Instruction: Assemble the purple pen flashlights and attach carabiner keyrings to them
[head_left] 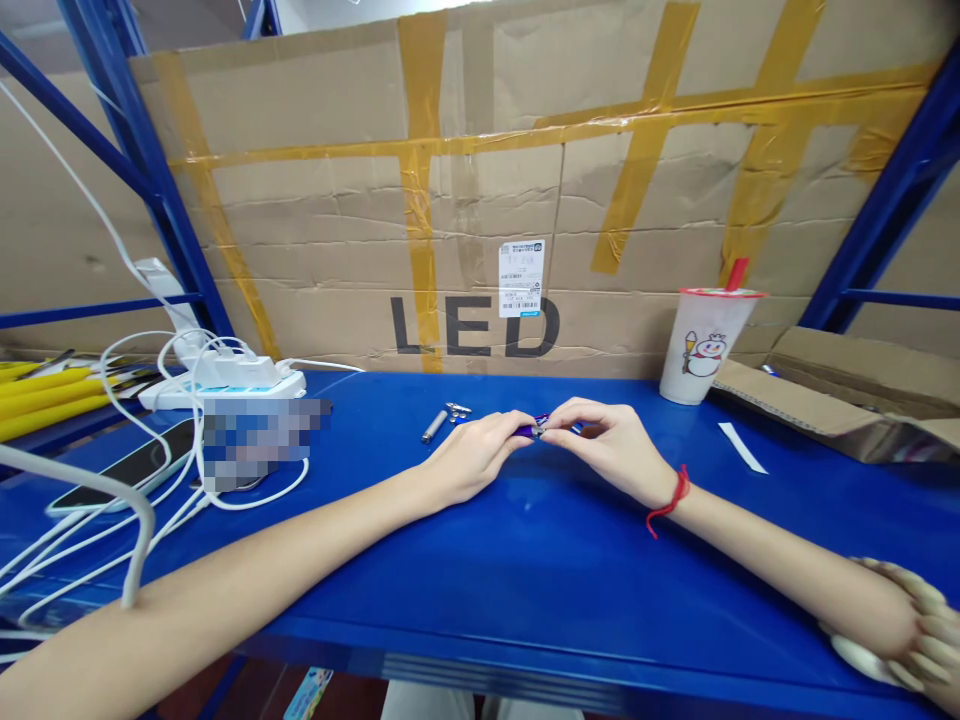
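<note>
Near the middle of the blue table [480, 580], my left hand [476, 455] has its fingers closed on a small purple part [527, 431]. Facing it from the right, my right hand [611, 445] pinches the silvery end of that same part, and the fingertips of both hands nearly meet. Behind my left hand lie a grey cylinder [433, 427] and several small metal pieces [457, 409]. Some more purple or blue bits show behind the fingertips, partly hidden by my hands.
At the left are a white power strip [225, 385], tangled white cables and a phone [127, 467]. A cup with a red straw [705, 345], a white strip [742, 447] and an open cardboard box [847, 390] stand or lie at the right. Large cardboard [337, 230] backs the table.
</note>
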